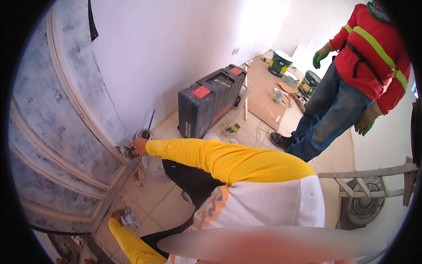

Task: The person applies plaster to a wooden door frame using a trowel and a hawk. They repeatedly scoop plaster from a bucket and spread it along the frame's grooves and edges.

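Right hand (140, 146) grips scraper (125, 152) at panel (81, 132); left hand (117, 214) grasps smeared plate (129, 218) near floor (160, 207). Risk: right sleeve (184, 152) runs near tub (154, 170); low swing could tip it.

Wall (145, 53): white, with socket (235, 51) set low. On tile floor (163, 210), near wall: case (211, 99), dark, red latches, upright. Beyond case: pale strip (246, 103), alongside brown board (263, 105), flat. Toward far end: pail (280, 64), dark green and yellow, white on top; second pail (309, 84), similar; small tub (291, 78) between. Near case: small black-and-green item (234, 128), kind unclear. At right: standing person (358, 72), red shirt (365, 55), yellow-green bands, blue jeans (329, 110), dark shoe (281, 141). Lower right: wooden ladder (373, 173); behind it, round grille (365, 204).
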The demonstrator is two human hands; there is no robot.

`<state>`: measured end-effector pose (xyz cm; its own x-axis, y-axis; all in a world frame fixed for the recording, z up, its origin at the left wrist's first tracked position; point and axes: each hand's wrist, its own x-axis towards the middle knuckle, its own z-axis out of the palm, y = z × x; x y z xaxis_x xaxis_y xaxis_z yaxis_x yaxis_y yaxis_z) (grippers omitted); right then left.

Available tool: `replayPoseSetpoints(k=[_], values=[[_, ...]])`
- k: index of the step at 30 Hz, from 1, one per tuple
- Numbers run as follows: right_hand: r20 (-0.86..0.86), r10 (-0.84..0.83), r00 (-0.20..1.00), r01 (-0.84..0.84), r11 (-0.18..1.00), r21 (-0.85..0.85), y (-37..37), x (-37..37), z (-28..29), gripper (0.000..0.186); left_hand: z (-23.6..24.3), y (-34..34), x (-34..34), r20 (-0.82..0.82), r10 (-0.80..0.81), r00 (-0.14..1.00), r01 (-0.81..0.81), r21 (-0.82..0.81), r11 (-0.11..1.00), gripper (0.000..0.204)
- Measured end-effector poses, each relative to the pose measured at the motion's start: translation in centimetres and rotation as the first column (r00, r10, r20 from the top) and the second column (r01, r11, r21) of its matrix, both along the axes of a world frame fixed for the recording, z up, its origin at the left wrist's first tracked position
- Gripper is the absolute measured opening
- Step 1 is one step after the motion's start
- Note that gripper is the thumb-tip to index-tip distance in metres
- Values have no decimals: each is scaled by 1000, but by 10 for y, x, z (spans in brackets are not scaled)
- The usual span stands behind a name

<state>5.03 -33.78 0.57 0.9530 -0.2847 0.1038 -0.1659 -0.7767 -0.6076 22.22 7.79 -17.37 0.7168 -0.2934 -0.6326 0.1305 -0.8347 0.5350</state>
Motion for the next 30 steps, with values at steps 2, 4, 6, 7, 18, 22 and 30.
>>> replayPoseSetpoints(k=[2, 4, 6, 7, 18, 22, 30], values=[[-32, -60, 998, 60, 998, 17, -2, 0, -4, 41, 2, -5, 2, -3, -15, 1000, 15, 19, 1000, 70], [-6, -35, 999, 34, 999, -25, -1, 1, -8, 40, 4, -9, 4, -7, -36, 999, 36, 34, 999, 70], [-20, -32, 999, 32, 999, -41, 0, 2, -11, 40, 7, -14, 7, -2, -48, 999, 48, 35, 998, 69], [-38, -37, 999, 36, 999, -36, 1, 2, -12, 40, 8, -15, 8, -4, -55, 999, 55, 49, 997, 69], [555, -132, 822, -16, 967, 253, 51, -35, 102, 29, 18, -25, 9, 19, -115, 993, 114, 62, 992, 67], [988, 0, 156, 446, 892, -71, 23, -130, 288, 24, 18, -33, 11, 17, -128, 992, 126, 69, 990, 66], [871, 489, -56, 829, 509, -233, -6, -274, 557, 34, 25, -57, 26, 29, -156, 987, 152, 118, 981, 65]])
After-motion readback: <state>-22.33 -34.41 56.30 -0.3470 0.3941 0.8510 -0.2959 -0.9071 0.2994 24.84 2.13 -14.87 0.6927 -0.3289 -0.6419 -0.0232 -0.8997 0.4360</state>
